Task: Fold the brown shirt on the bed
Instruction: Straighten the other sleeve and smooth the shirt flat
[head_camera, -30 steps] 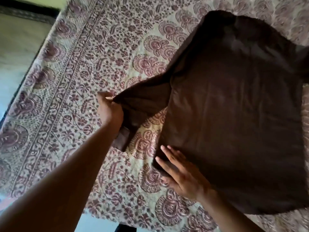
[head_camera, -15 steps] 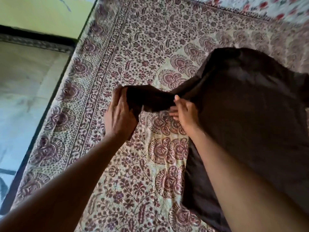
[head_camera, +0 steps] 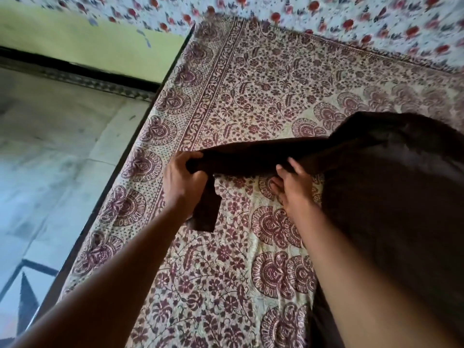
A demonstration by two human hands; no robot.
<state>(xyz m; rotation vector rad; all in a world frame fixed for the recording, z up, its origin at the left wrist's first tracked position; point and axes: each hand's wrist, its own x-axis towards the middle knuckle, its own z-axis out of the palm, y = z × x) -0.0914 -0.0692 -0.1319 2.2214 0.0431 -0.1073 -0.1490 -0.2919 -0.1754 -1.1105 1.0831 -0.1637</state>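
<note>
on the bed [head_camera: 251, 96], the brown shirt's [head_camera: 401, 197] sleeve [head_camera: 251, 158] is now stretched between both hands, left hand [head_camera: 184, 183] clenched on its cuff, right hand [head_camera: 293, 187] newly pinching near the shoulder, readied for folding inward.

**Sleeve of the brown shirt held stretched over the bed**

The brown shirt [head_camera: 391, 209] is spread at the right of the frame on the patterned bed [head_camera: 251, 96]. Its sleeve [head_camera: 251, 158] is pulled out leftward, taut and lifted off the cover. The sleeve's end is clenched in the left hand [head_camera: 184, 183] at centre frame, with the cuff hanging below the fist. The right hand [head_camera: 295, 188] is closed on the sleeve nearer the shirt's body, thumb beneath the cloth. A tiled floor [head_camera: 50, 159] is seen at the left, and a flowered cloth [head_camera: 351, 18] along the top edge.
</note>
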